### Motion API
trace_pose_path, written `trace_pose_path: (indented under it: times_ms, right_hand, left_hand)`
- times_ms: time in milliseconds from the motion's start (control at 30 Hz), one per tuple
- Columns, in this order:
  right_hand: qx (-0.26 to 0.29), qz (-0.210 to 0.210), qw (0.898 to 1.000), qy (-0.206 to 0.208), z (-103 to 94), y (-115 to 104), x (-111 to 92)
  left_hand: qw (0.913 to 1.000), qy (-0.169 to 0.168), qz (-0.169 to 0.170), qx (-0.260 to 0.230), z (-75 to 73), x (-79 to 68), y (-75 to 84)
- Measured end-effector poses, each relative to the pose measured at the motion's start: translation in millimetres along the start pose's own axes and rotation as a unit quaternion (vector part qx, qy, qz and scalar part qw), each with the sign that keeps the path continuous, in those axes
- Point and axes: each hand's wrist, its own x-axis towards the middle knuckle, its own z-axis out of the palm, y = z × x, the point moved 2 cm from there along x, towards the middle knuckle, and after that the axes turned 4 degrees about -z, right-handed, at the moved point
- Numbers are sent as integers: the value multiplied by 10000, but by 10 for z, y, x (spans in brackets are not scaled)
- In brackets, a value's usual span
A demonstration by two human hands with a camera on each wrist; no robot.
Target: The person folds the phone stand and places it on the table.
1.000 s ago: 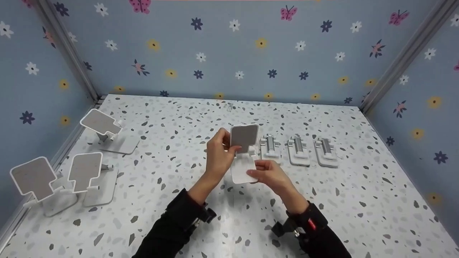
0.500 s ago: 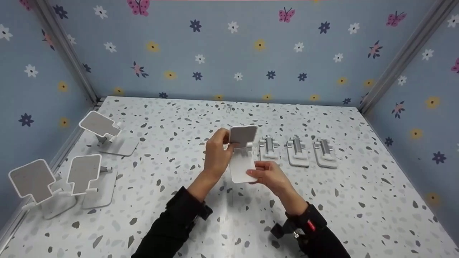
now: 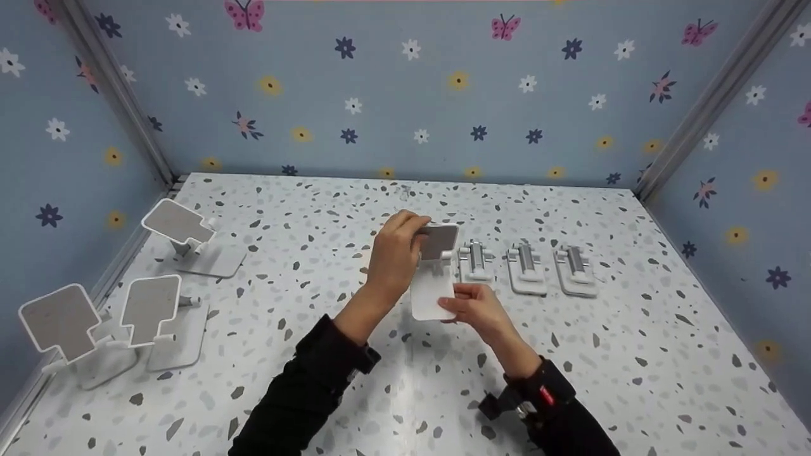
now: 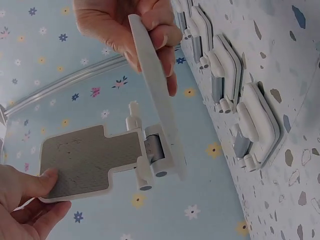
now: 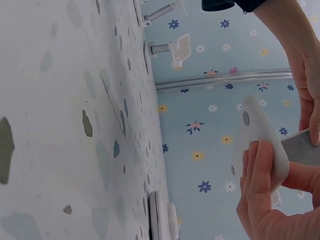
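A white phone stand (image 3: 433, 294) is held up between both hands, over the middle of the table. Its grey-padded plate (image 4: 85, 160) is folded out from the white base, and the hinge (image 4: 155, 150) shows between them. My left hand (image 3: 394, 253) pinches the plate's outer edge, thumb on the grey pad. My right hand (image 3: 475, 307) grips the base (image 5: 262, 140) by its edge, fingers on the underside. Right of the held stand lie three folded phone stands (image 3: 526, 269) in a row, nearest to my right hand.
Three unfolded phone stands (image 3: 151, 310) stand at the left side of the speckled table (image 3: 633, 354). Blue flowered walls (image 3: 405, 82) enclose the back and sides. Cameras are strapped to both wrists.
My left hand has shifted its hold from the plate's lower side near the hinge to its upper outer edge. The plate has tilted back. My right hand keeps its grip on the base.
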Motion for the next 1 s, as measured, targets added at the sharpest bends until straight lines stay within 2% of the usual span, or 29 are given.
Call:
trace_pose_path:
  times_ms: [133, 333, 533, 767, 1000]
  right_hand:
    - [-85, 14, 9998, 177, 4, 19, 15]
    - [-79, 1, 9989, 459, 5, 22, 20]
    - [-128, 39, 9979, 629, 2, 33, 27]
    - [-234, 74, 9962, 832, -22, 24, 41]
    - [-239, 31, 9959, 871, -78, 6, 59]
  left_hand:
    - [9995, 108, 193, 232, 32, -15, 12]
    - [9943, 610, 760, 436, 51, -62, 22]
    - [9885, 944, 1109, 397, 66, -148, -3]
    - [9767, 1323, 1648, 384, 130, -253, -9]
    - [9658, 1527, 2035, 499, 216, -357, 4]
